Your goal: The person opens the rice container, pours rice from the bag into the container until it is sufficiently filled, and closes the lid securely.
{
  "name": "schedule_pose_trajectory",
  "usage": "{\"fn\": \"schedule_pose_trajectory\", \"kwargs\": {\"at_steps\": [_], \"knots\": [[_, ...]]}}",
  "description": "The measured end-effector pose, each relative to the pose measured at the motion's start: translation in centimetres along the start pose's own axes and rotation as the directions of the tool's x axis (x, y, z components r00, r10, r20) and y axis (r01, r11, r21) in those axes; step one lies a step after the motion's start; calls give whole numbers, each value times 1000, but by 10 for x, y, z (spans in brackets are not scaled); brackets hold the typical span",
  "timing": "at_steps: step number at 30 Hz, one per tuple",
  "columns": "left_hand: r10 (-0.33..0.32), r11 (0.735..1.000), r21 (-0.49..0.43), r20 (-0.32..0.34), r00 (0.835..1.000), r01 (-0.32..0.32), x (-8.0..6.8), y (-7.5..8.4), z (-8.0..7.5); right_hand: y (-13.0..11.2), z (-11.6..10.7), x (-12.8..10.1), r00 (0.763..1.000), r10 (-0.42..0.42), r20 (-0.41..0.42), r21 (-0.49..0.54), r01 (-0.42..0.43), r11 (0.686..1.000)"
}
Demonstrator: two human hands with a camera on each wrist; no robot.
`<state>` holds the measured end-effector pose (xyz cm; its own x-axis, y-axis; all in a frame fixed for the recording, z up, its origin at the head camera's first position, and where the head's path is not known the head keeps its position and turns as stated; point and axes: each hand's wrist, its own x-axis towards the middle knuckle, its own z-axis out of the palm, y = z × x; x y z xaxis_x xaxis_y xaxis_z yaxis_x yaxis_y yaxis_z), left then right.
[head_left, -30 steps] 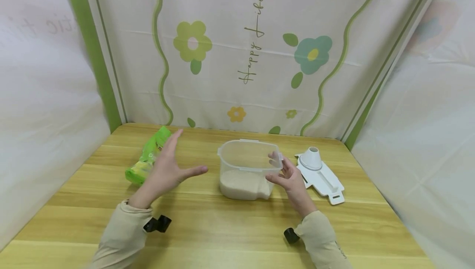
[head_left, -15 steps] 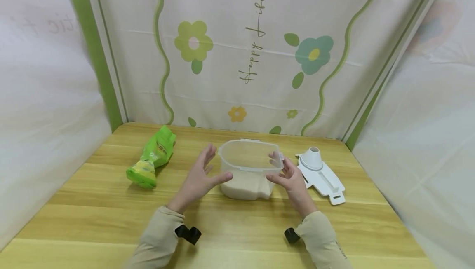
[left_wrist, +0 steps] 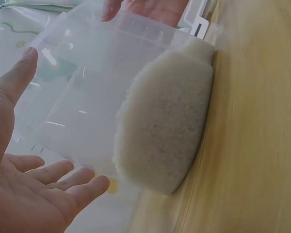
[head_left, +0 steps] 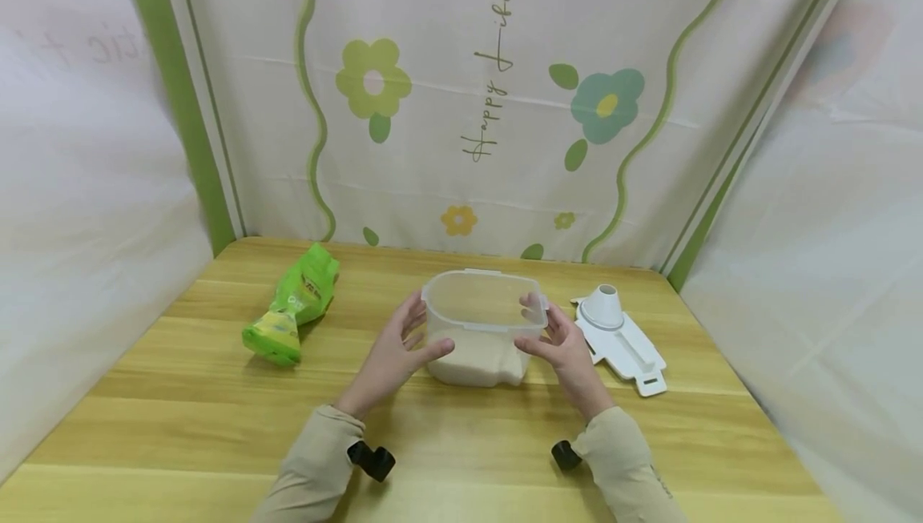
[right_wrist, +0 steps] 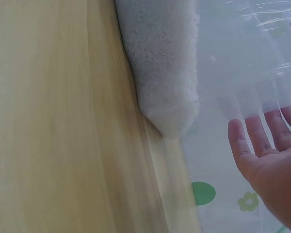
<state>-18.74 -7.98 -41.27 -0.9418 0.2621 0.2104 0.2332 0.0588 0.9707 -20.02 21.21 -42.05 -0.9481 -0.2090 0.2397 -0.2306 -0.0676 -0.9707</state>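
Observation:
A clear plastic container (head_left: 485, 327) stands upright and lidless on the table, partly filled with white rice (left_wrist: 165, 116). My left hand (head_left: 389, 359) is at its left side, thumb toward the front, fingers spread toward the back wall. In the left wrist view those fingers lie close to the plastic; whether they touch it cannot be told. On the opposite side, my right hand (head_left: 570, 355) has its thumb near the front right corner and its fingers along the right wall. In the right wrist view its fingers (right_wrist: 257, 136) are fairly straight, their tips at the wall.
A green packet (head_left: 299, 303) with yellow parts lies to the left on the wooden table (head_left: 461, 459). Beyond my right hand lies a white plastic lid (head_left: 634, 351) bearing a cone-shaped spout (head_left: 604, 308). A flower-printed curtain (head_left: 433, 146) hangs behind the table.
My left hand has moved right, from in front of the green packet to the container's left side. My right hand and the container have stayed in place.

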Motion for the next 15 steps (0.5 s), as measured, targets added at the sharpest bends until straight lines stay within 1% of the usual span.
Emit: {"fn": "schedule_pose_trajectory", "kwargs": {"at_steps": [3, 8, 15], "knots": [[3, 1000, -10, -4, 1000, -3, 1, -1, 2, -2, -1, -1, 1000, -1, 6, -16, 1, 1000], [6, 1000, 8, -25, 1000, -6, 2, -3, 5, -3, -4, 0, 1000, 3, 17, -51, -2, 999], [-22, 1000, -2, -78, 997, 21, 3, -5, 8, -11, -3, -4, 998, 67, 16, -90, -65, 994]]}}
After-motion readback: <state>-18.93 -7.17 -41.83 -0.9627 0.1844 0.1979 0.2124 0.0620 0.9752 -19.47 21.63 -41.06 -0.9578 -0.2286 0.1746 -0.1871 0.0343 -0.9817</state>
